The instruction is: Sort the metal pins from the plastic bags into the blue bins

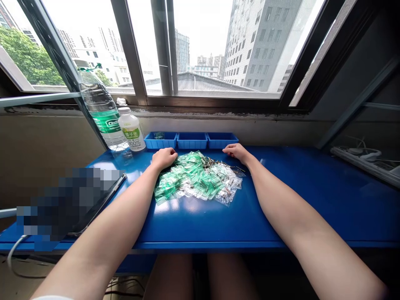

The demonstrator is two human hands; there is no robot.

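Observation:
A heap of small green plastic packets (190, 173) lies on the blue table, with clear packets (226, 189) along its front and right. Loose thin metal pins or screws (212, 162) are scattered at its back right. My left hand (164, 158) rests at the heap's back left edge, its fingers curled together; whatever they hold is hidden. To the right, my right hand (236, 152) is closed in a pinch behind the loose metal pieces, in front of the right blue bin (222, 142). Anything between its fingertips is too small to make out.
A left blue bin (161, 142) with a green packet inside and a middle blue bin (192, 142) stand at the back. A white bottle (133, 131) and a large water bottle (103, 112) are left of them. A power strip (365, 160) lies far right.

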